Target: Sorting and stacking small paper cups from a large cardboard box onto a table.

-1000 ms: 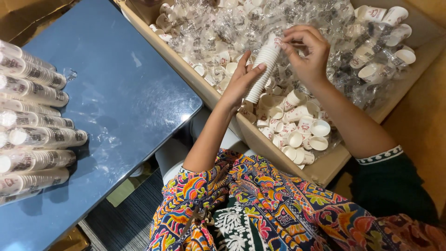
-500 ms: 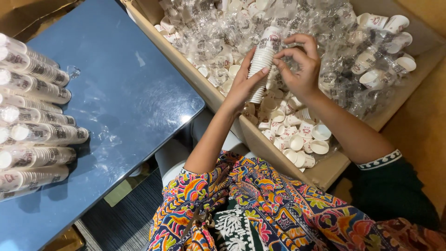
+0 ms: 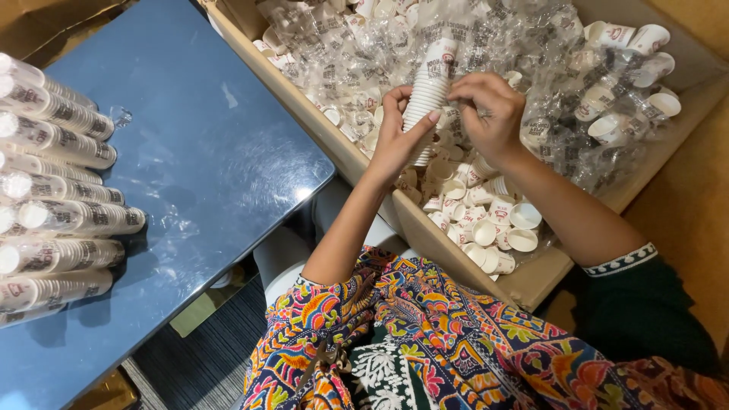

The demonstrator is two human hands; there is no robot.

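Right over the big open cardboard box (image 3: 531, 285) both hands are busy with one tall nested stack of small white paper cups (image 3: 427, 95). Her left hand (image 3: 396, 140) is closed round the lower half of the stack, thumb pressed across its front and fingers curled behind, so the stack stands nearly upright, tipped a little to the right at the top. Her right hand (image 3: 492, 114) sits just beside it on the right, fingers bent and pinched in toward the middle of the stack; whether they truly clasp it or only touch it I cannot tell. Both hands hang above the middle of the box, not resting on anything. Beneath them, in the near corner of the box, lies a heap of loose white paper cups (image 3: 486, 220), some mouth up, some on their sides. Farther back, the box is filled with crumpled clear plastic sleeves (image 3: 547, 68) mixed with more cups. To the left of the box, well apart from the hands, stands a glossy blue worktop (image 3: 205, 175), and along its far left edge lie wrapped rows of stacked cups in clear sleeves (image 3: 61, 190), laid on their sides one below another.
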